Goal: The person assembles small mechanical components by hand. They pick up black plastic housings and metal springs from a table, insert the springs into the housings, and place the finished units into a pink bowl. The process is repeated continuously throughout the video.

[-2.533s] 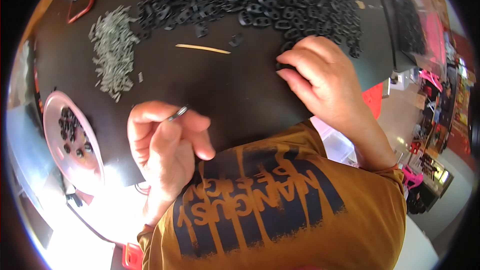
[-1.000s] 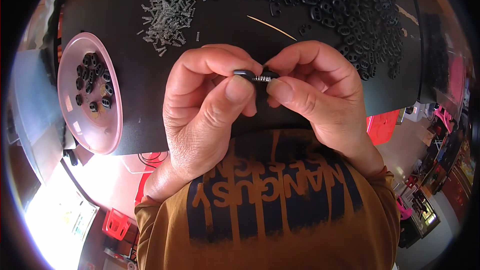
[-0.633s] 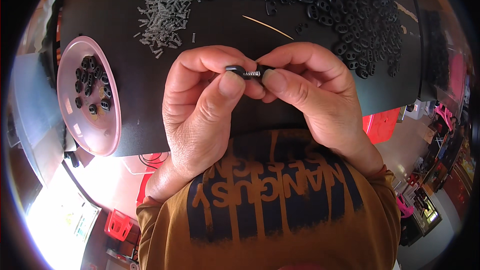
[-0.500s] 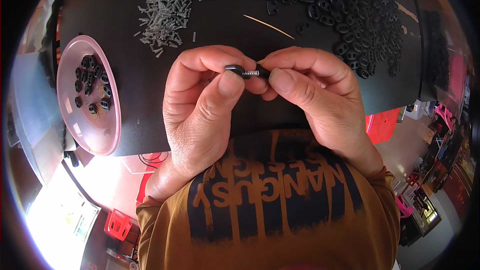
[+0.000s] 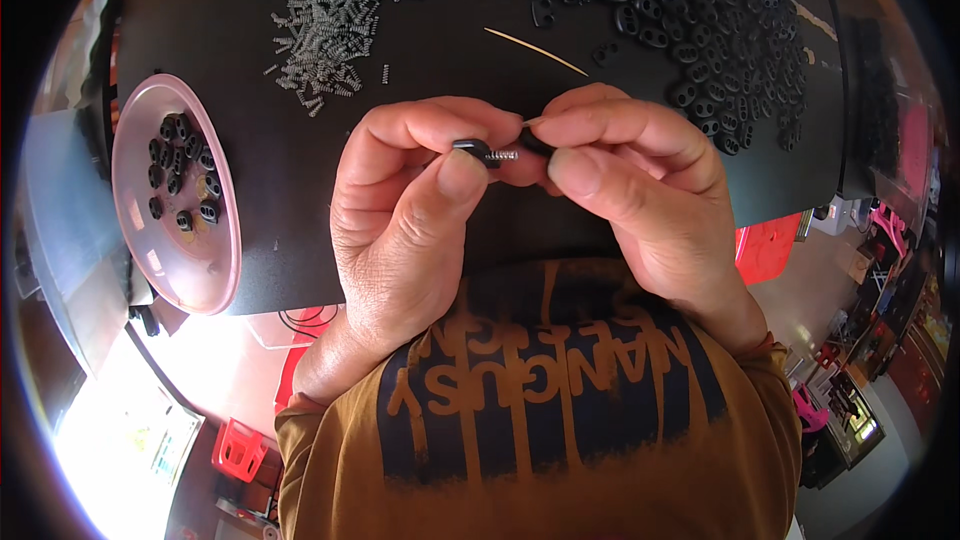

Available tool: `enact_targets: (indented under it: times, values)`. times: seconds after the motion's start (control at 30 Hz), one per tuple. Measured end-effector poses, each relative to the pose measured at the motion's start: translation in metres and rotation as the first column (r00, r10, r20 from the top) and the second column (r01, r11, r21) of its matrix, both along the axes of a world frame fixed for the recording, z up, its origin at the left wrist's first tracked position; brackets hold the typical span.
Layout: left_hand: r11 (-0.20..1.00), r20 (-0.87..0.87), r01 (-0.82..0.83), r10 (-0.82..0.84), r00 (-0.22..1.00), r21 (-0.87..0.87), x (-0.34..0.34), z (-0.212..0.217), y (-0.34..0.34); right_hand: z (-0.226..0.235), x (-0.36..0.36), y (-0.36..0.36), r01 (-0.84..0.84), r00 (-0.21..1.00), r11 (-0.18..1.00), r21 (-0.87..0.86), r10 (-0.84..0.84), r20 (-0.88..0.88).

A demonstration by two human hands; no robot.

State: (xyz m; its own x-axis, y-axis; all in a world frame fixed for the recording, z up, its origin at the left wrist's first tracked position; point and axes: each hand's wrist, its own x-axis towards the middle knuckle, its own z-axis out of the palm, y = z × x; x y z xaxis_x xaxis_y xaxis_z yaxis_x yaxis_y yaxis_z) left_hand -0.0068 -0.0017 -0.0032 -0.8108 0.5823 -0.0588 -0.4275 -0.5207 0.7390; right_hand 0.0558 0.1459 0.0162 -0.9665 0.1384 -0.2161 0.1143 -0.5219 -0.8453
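Close in front of my body, my left hand (image 5: 395,195) pinches a small black plastic cord-lock piece (image 5: 468,146) between thumb and fingers. A short metal coil spring (image 5: 504,155) sticks out of that piece toward the right. My right hand (image 5: 650,175) is closed on a second black cord-lock piece (image 5: 537,143), mostly covered by its thumb and fingers. The free end of the spring points at this second piece, with a narrow gap between them. Both hands are held above the near part of the dark table (image 5: 290,210).
A pile of loose springs (image 5: 335,20) lies at the far left. Many black two-hole cord-lock parts (image 5: 690,30) spread over the far right. A wooden toothpick (image 5: 536,51) lies between. On the left, a pink plastic dish (image 5: 150,250) holds several cord locks (image 5: 175,155).
The right hand has shifted slightly right and down, and its black piece now sits a little farther from the spring. The left hand still grips its piece with the spring, slightly lower.
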Motion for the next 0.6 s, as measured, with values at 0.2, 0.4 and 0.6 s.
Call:
enact_targets:
  times: [0.2, 0.4, 0.6]
  values:
    - [0.997, 0.000, 0.068, -0.068, 0.998, -0.023, 0.0004, -0.0054, 0.0011, -0.0014, -0.0002, 0.0058, -0.007, 0.996, 1.000, -0.027, 0.009, 0.090]
    - [0.995, -0.002, 0.091, -0.091, 0.996, -0.035, -0.0008, -0.0059, 0.0017, -0.0008, -0.0007, 0.0077, -0.033, 0.994, 0.999, -0.023, 0.036, 0.107]
    - [0.998, -0.010, 0.054, -0.054, 0.998, 0.011, 0.0008, -0.0065, 0.0064, 0.0000, -0.0028, 0.0073, -0.021, 0.992, 1.000, -0.022, 0.024, 0.127]
